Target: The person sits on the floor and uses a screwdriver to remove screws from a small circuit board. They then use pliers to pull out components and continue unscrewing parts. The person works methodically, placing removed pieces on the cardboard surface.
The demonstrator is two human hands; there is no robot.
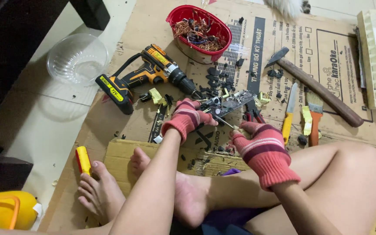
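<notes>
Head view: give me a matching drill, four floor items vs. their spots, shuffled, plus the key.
Items:
1. cordless drill
2. red basket
3. clear bowl
4. hammer

Places:
A. on the bare tile floor, off the cardboard, at far left
B. top centre of the cardboard, full of wire scraps
C. right of the circuit board, handle running toward the lower right
D. left of the circuit board, chuck pointing toward it

Pairs: 1-D, 2-B, 3-A, 4-C
</notes>
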